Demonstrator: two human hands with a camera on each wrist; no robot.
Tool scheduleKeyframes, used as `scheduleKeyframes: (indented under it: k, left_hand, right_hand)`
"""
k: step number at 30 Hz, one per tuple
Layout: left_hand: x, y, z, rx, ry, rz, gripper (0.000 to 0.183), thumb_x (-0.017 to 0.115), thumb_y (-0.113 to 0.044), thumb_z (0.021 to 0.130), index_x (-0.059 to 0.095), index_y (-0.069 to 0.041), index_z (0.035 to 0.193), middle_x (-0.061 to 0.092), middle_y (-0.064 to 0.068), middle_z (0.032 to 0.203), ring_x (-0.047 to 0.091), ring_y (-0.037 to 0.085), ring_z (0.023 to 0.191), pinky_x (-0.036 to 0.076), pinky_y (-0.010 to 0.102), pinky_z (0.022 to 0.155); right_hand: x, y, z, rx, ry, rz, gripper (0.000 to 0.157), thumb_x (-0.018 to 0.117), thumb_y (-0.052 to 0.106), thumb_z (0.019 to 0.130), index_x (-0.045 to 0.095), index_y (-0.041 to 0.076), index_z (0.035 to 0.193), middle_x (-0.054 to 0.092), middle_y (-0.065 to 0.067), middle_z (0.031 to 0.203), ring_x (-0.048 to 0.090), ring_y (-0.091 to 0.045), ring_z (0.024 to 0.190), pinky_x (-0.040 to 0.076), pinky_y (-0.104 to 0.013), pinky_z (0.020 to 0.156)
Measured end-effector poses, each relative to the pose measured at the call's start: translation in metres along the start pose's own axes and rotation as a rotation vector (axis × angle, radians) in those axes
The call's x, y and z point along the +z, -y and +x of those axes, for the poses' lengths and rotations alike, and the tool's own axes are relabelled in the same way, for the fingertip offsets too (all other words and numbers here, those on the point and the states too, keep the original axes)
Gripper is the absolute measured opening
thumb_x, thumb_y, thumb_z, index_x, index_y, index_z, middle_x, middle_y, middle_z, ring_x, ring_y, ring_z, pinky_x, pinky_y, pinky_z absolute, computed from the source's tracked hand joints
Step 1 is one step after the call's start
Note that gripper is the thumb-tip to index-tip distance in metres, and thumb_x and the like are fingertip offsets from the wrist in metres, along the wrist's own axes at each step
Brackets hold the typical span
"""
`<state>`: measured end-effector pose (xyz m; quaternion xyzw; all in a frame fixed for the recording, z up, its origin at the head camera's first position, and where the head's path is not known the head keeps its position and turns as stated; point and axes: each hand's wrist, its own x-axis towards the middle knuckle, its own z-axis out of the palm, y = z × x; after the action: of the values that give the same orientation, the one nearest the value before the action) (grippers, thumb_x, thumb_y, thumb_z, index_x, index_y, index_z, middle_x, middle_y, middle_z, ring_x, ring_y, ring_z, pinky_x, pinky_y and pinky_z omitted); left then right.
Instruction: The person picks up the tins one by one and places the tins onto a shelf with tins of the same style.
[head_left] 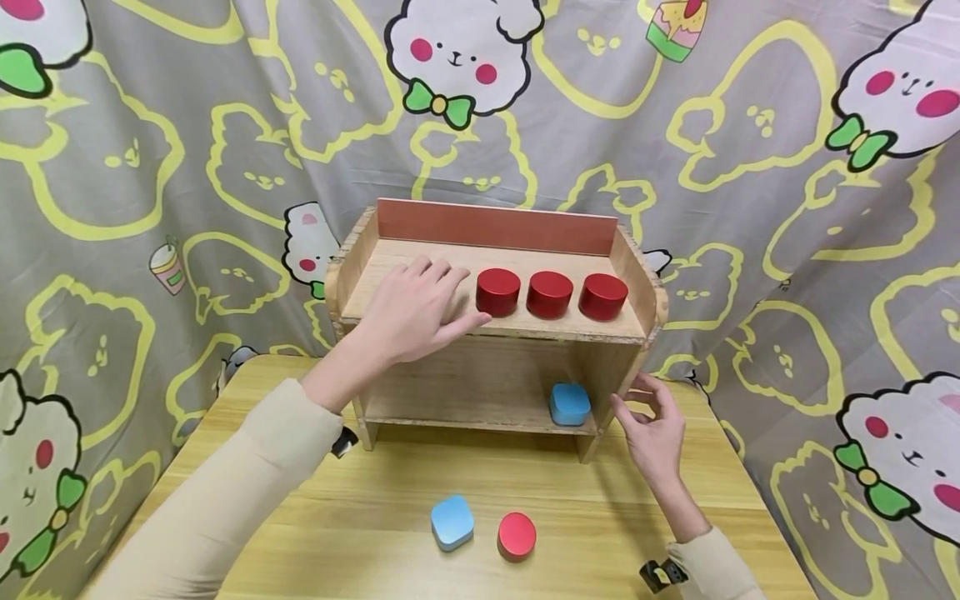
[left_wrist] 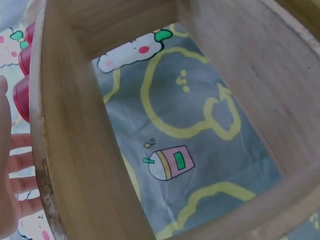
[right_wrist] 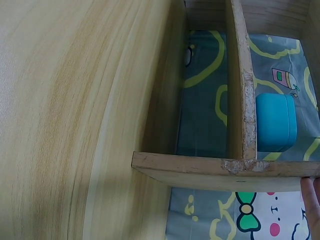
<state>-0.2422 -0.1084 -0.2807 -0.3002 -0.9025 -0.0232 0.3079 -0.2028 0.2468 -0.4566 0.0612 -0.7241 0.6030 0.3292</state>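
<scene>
A small two-level wooden shelf (head_left: 480, 379) stands on the table. On its top board are three round red tins: a left one (head_left: 498, 293), a middle one (head_left: 550, 296) and a right one (head_left: 603, 297). Over the left part of that board reaches my left hand (head_left: 420, 308), its thumb close to the left tin; whether they touch, I cannot tell. My right hand (head_left: 656, 425) touches the shelf's right side panel (right_wrist: 200, 165) from outside, fingers slightly bent. Inside, on the lower board, sits a rounded-square blue tin (head_left: 570, 404), also visible in the right wrist view.
On the wooden table (head_left: 360, 533), in front of the shelf, lie a second blue tin (head_left: 452, 522) and another red tin (head_left: 517, 536). A patterned grey curtain (head_left: 247, 158) hangs behind and at both sides. A red-brown back strip (head_left: 495, 227) borders the top board.
</scene>
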Motion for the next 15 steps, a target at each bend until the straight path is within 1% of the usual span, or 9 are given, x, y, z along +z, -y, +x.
scheduleKeyframes:
  k: [6, 9, 11, 15]
  left_hand:
    - [-0.001, 0.001, -0.018, 0.048, -0.092, -0.022, 0.064, 0.065, -0.062, 0.095, 0.069, -0.007, 0.128, 0.073, 0.013, 0.114, 0.067, 0.033, 0.105, 0.057, 0.046, 0.091]
    - [-0.002, 0.0, -0.027, 0.074, -0.134, -0.021, 0.066, 0.065, -0.064, 0.094, 0.07, -0.007, 0.126, 0.074, 0.012, 0.112, 0.067, 0.032, 0.103, 0.057, 0.045, 0.09]
    - [-0.002, -0.001, -0.034, 0.093, -0.163, -0.017, 0.068, 0.058, -0.067, 0.097, 0.071, -0.006, 0.126, 0.074, 0.011, 0.111, 0.067, 0.031, 0.102, 0.057, 0.045, 0.091]
    - [-0.005, -0.005, -0.047, 0.133, -0.222, -0.005, 0.079, 0.036, -0.073, 0.104, 0.072, -0.006, 0.124, 0.075, 0.011, 0.109, 0.068, 0.032, 0.101, 0.057, 0.044, 0.092]
  right_hand:
    - [0.0, 0.001, 0.0, 0.005, -0.002, 0.002, 0.042, 0.074, -0.016, 0.086, 0.066, -0.008, 0.127, 0.069, 0.017, 0.105, 0.069, 0.006, 0.088, 0.056, -0.009, 0.064]
    - [0.0, 0.001, 0.0, 0.01, -0.003, -0.004, 0.042, 0.074, -0.015, 0.086, 0.066, -0.007, 0.127, 0.068, 0.017, 0.105, 0.069, 0.006, 0.088, 0.056, -0.009, 0.064]
    - [0.0, 0.001, 0.0, 0.011, -0.001, -0.008, 0.042, 0.075, -0.015, 0.086, 0.066, -0.007, 0.127, 0.068, 0.017, 0.106, 0.068, 0.006, 0.089, 0.056, -0.009, 0.064]
    - [0.0, 0.001, -0.001, 0.013, 0.002, -0.01, 0.042, 0.075, -0.014, 0.087, 0.067, -0.006, 0.127, 0.068, 0.017, 0.106, 0.068, 0.005, 0.089, 0.056, -0.009, 0.065]
